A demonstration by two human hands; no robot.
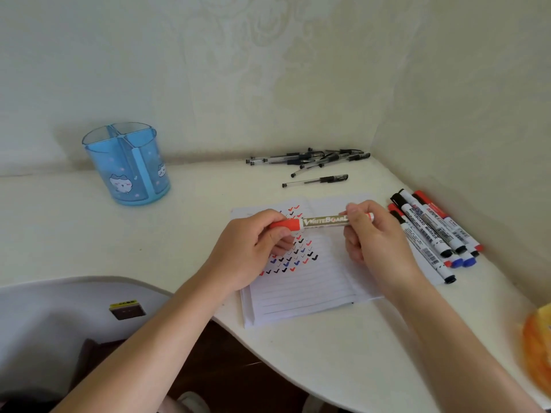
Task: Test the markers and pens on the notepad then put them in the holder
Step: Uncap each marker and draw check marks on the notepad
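I hold a red whiteboard marker (pixel 323 221) level above the open lined notepad (pixel 301 293). My left hand (pixel 253 248) grips its red cap end, and my right hand (pixel 372 236) grips the barrel near the other end. The page carries several red, blue and black check marks. A blue see-through holder (pixel 128 165) with dividers and cat pictures stands at the back left, with nothing visible inside. More whiteboard markers (pixel 432 234) lie in a row to the right of the notepad. Several black gel pens (pixel 310 159) lie in a heap by the back wall.
The white desk (pixel 89 234) fits into a wall corner, with walls behind and at the right. Its front edge curves inward. A grey chair (pixel 59 323) stands at the lower left. Something orange (pixel 539 347) lies at the desk's right edge.
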